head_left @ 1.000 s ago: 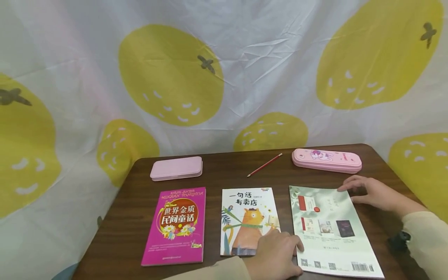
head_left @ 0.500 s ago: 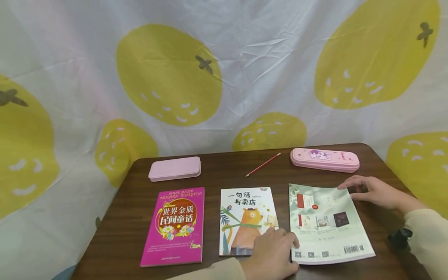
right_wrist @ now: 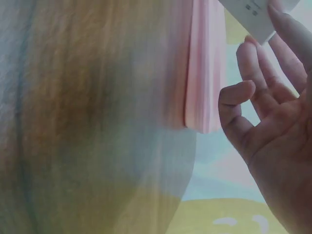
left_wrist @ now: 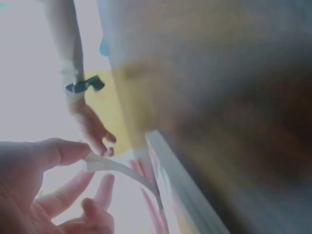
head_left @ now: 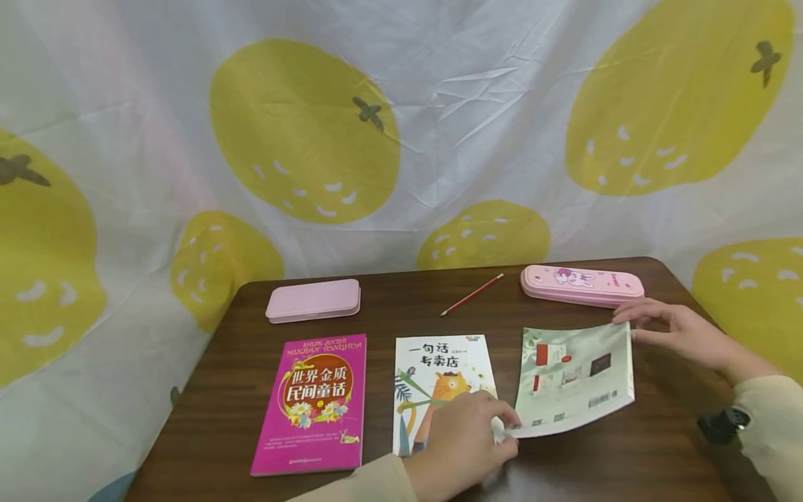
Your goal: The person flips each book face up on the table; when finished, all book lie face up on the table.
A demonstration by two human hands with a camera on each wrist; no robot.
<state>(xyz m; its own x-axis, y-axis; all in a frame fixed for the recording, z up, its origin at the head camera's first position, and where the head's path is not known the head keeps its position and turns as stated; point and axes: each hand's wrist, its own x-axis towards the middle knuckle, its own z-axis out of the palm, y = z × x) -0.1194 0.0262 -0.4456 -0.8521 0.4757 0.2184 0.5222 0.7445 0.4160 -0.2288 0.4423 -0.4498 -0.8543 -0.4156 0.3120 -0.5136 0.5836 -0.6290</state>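
Note:
A thin softcover booklet (head_left: 574, 380), pale green with small book pictures and a barcode, is raised and bowed between my two hands over the right part of the table. My left hand (head_left: 467, 432) pinches its near left corner; in the left wrist view the thumb (left_wrist: 68, 152) and fingers meet on the pale edge. At the far right corner, my right hand (head_left: 680, 333) grips the booklet between thumb and fingers. That corner (right_wrist: 256, 19) shows in the right wrist view, with the other fingers spread loosely. A storybook with an orange bear (head_left: 439, 373) lies partly behind my left hand.
A magenta book (head_left: 314, 404) lies on the left of the dark wooden table (head_left: 207, 390). Along the back are a plain pink case (head_left: 314, 301), a red pencil (head_left: 472, 295) and a pink rabbit pencil case (head_left: 582, 284) near my right hand. A lemon-patterned curtain (head_left: 464, 153) hangs behind.
The booklet lay flat a second ago; its near edge has come up and toward the back, and it now bows. Both hands have shifted slightly with it, the right one rising.

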